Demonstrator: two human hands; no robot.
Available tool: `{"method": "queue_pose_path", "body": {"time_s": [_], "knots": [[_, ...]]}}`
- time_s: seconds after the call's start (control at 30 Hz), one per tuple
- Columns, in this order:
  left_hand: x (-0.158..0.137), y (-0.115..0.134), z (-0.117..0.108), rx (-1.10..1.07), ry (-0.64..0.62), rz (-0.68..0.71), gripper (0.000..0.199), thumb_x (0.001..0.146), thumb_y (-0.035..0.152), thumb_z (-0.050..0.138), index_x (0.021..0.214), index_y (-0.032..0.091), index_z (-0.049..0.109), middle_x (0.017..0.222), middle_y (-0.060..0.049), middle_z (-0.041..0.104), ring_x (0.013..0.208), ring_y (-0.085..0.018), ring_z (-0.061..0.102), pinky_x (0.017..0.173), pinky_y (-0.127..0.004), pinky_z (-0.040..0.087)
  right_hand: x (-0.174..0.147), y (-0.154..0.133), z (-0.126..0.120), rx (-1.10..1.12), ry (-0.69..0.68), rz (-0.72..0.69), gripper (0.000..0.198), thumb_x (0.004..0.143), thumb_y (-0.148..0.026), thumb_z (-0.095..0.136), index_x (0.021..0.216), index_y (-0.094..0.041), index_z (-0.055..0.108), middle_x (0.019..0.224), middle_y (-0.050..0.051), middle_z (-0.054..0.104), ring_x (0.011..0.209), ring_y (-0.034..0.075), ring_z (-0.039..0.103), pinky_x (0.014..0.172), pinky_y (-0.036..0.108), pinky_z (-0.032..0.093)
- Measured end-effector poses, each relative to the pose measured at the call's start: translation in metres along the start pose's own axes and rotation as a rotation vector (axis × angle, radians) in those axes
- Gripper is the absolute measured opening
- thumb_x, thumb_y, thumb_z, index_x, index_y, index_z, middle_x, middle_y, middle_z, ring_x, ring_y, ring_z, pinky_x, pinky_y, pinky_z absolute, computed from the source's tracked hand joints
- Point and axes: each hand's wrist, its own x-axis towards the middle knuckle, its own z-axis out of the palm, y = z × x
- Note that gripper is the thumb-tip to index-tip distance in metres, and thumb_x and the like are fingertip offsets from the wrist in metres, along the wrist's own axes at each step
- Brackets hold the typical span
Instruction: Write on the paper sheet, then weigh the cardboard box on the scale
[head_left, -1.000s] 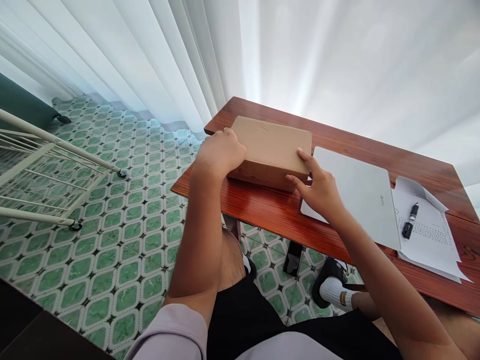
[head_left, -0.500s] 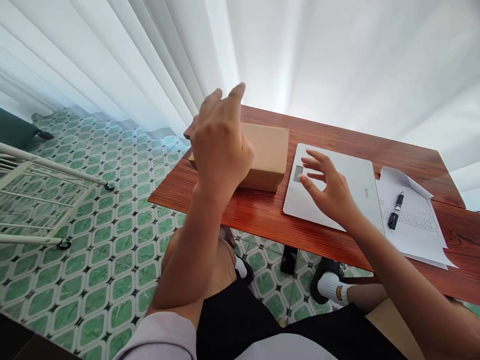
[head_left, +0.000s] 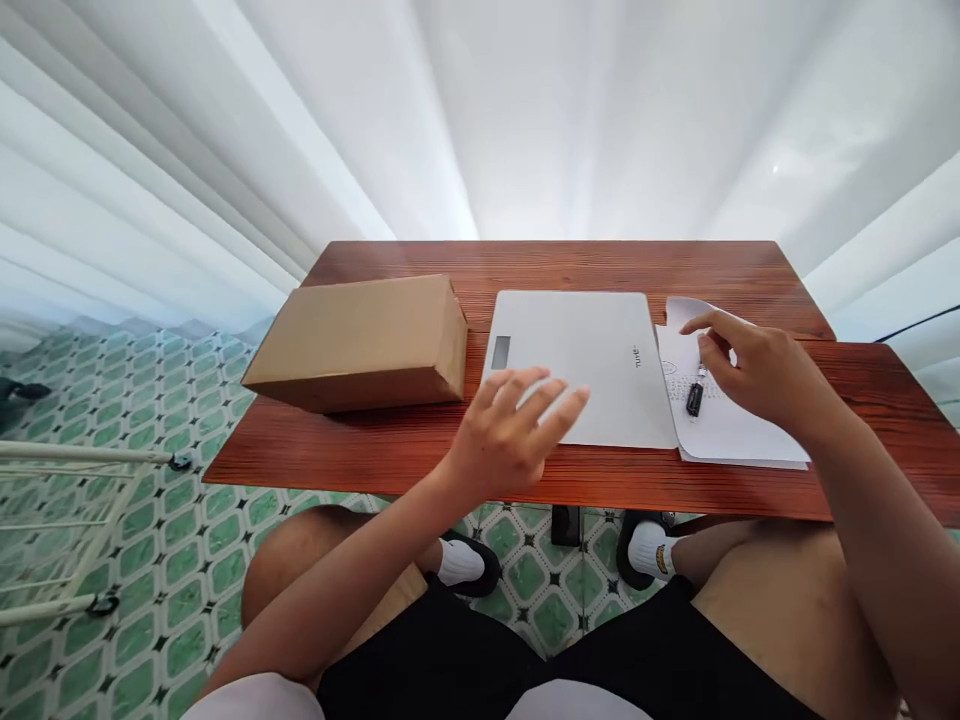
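Cardboard box (head_left: pixel 352 335): left on surface (head_left: pixel 555 265), just beside white scale (head_left: pixel 585 335), presumably sparing its plate. Left hand (head_left: pixel 510 435): grip open, empty, over scale's near edge. Pen (head_left: pixel 695 400): on papers (head_left: pixel 750 435), presumably for ready reach; upper end obscured by right hand (head_left: pixel 765 375), fingers curled, grip on it uncertain. Display (head_left: pixel 501 352): illegible.

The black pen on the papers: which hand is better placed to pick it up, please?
Probably the right hand: it is over the papers, close by the pen, though contact is unclear. The left hand is farther away, over the near edge of the silver panel.
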Motion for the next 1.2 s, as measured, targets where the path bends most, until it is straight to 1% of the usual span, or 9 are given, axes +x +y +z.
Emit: {"method": "queue_pose_path", "body": {"time_s": [0.23, 0.43, 0.57, 0.8, 0.9, 1.0, 1.1, 1.17, 1.2], "knots": [[0.014, 0.06, 0.038, -0.098, -0.049, 0.373, 0.03, 0.093, 0.025, 0.057, 0.122, 0.019, 0.063, 0.116, -0.007, 0.07, 0.106, -0.022, 0.063, 0.094, -0.038, 0.048, -0.004, 0.063, 0.012, 0.023, -0.202, 0.045, 0.03, 0.092, -0.03, 0.035, 0.111, -0.03, 0.059, 0.055, -0.001, 0.052, 0.05, 0.023, 0.047, 0.054, 0.036, 0.03], [0.061, 0.11, 0.073, -0.167, -0.009, 0.62, 0.031, 0.097, 0.03, 0.058, 0.127, 0.021, 0.058, 0.115, -0.009, 0.066, 0.105, -0.021, 0.061, 0.091, -0.036, 0.047, -0.006, 0.073, 0.035, -0.056, -0.289, -0.012, 0.027, 0.09, -0.027, 0.039, 0.104, -0.026, 0.062, 0.07, 0.002, 0.061, 0.056, 0.02, 0.047, 0.056, 0.032, 0.026], [0.088, 0.134, 0.096, -0.226, -0.006, 0.714, 0.028, 0.099, 0.024, 0.053, 0.125, 0.021, 0.058, 0.112, -0.009, 0.066, 0.101, -0.02, 0.06, 0.088, -0.034, 0.046, -0.009, 0.075, 0.038, 0.028, -0.199, -0.103, 0.027, 0.089, -0.022, 0.038, 0.095, -0.023, 0.065, 0.074, 0.003, 0.062, 0.065, 0.021, 0.053, 0.059, 0.033, 0.031], [0.093, 0.149, 0.111, -0.281, -0.004, 0.683, 0.024, 0.1, 0.022, 0.047, 0.118, 0.018, 0.062, 0.108, -0.008, 0.068, 0.101, -0.022, 0.062, 0.087, -0.035, 0.048, -0.016, 0.089, 0.03, 0.106, 0.007, -0.306, 0.037, 0.09, -0.015, 0.046, 0.123, -0.024, 0.06, 0.1, 0.007, 0.062, 0.089, 0.023, 0.059, 0.074, 0.035, 0.043], [0.09, 0.149, 0.111, -0.312, -0.007, 0.648, 0.023, 0.099, 0.023, 0.048, 0.116, 0.018, 0.064, 0.109, -0.007, 0.068, 0.103, -0.023, 0.062, 0.089, -0.036, 0.049, -0.019, 0.089, 0.028, 0.087, 0.122, -0.33, 0.011, 0.096, -0.027, 0.053, 0.102, -0.024, 0.062, 0.096, 0.007, 0.061, 0.096, 0.026, 0.056, 0.079, 0.038, 0.043], [0.089, 0.146, 0.11, -0.333, -0.028, 0.619, 0.023, 0.099, 0.023, 0.049, 0.116, 0.018, 0.064, 0.111, -0.008, 0.068, 0.106, -0.024, 0.062, 0.092, -0.038, 0.048, -0.026, 0.083, 0.028, 0.285, 0.248, -0.244, 0.03, 0.095, -0.046, 0.058, 0.076, -0.023, 0.054, 0.075, 0.002, 0.054, 0.071, 0.019, 0.051, 0.068, 0.035, 0.041], [0.09, 0.144, 0.11, -0.367, -0.031, 0.61, 0.023, 0.099, 0.023, 0.049, 0.115, 0.017, 0.064, 0.11, -0.008, 0.068, 0.106, -0.024, 0.062, 0.093, -0.039, 0.048, -0.036, 0.075, 0.031, 0.712, 0.103, -0.058, 0.032, 0.102, -0.049, 0.042, 0.098, -0.024, 0.062, 0.065, -0.002, 0.052, 0.058, 0.015, 0.049, 0.057, 0.031, 0.04], [0.09, 0.143, 0.11, -0.387, -0.032, 0.607, 0.023, 0.098, 0.022, 0.048, 0.114, 0.016, 0.064, 0.111, -0.008, 0.068, 0.106, -0.024, 0.061, 0.092, -0.039, 0.049, -0.041, 0.07, 0.032, 0.929, -0.06, 0.057, 0.036, 0.103, -0.047, 0.038, 0.118, -0.024, 0.061, 0.072, 0.0, 0.062, 0.066, 0.017, 0.059, 0.055, 0.029, 0.045], [0.09, 0.143, 0.11, -0.392, -0.037, 0.601, 0.023, 0.098, 0.022, 0.048, 0.115, 0.016, 0.064, 0.111, -0.009, 0.067, 0.106, -0.024, 0.061, 0.092, -0.039, 0.049, -0.042, 0.068, 0.033, 0.954, -0.099, 0.096, 0.034, 0.101, -0.046, 0.043, 0.116, -0.023, 0.063, 0.076, 0.001, 0.066, 0.069, 0.017, 0.062, 0.056, 0.029, 0.047]]}}
